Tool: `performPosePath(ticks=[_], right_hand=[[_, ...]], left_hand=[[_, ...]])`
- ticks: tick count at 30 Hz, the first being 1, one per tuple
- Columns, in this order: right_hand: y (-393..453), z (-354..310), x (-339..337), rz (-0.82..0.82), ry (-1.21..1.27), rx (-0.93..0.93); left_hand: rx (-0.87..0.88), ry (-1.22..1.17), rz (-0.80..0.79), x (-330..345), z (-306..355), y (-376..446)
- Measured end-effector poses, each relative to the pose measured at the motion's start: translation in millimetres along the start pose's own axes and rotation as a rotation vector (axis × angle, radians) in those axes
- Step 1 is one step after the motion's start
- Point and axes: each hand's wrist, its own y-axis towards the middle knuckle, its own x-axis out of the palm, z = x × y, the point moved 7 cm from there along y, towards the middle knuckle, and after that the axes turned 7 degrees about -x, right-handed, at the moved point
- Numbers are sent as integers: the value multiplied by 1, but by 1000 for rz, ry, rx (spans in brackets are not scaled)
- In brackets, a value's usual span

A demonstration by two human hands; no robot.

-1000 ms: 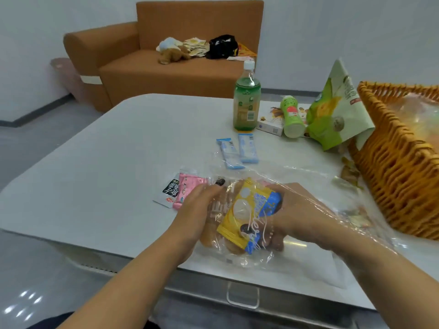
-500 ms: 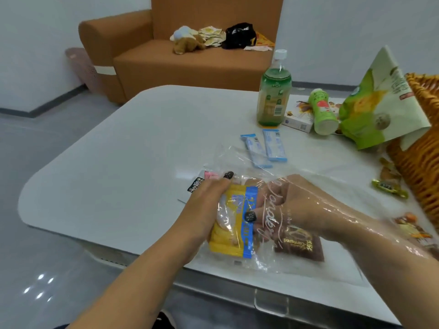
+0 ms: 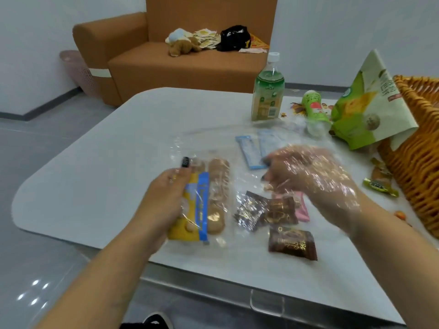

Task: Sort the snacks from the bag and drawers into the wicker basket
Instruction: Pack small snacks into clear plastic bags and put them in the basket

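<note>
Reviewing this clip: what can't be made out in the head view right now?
- Wicker basket: cut off by the right edge; contents unseen.
- Right hand: blurred inside the clear bag; grip unclear.
- Brown wrappers: print too small.
- Box behind the green bottle: mostly hidden.

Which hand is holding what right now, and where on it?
Left hand grips the yellow-and-blue snack packet along its left long edge. Right hand is inside the clear plastic bag; whether it grips anything cannot be told.
</note>
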Motion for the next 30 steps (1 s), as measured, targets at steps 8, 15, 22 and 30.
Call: performPosePath(ticks=[8, 15, 22, 30], right_hand=[[5, 59, -18, 365, -100, 218], [30, 59, 71, 66, -731, 62], [45, 64, 135, -115, -1263, 113], [47, 70, 125, -117, -1229, 238]], left_hand=[[-176, -415, 203, -63, -11, 29], [-252, -767, 113, -58, -2, 44], [-249, -869, 23, -39, 4, 67], [-305, -858, 32, 3, 14, 55]])
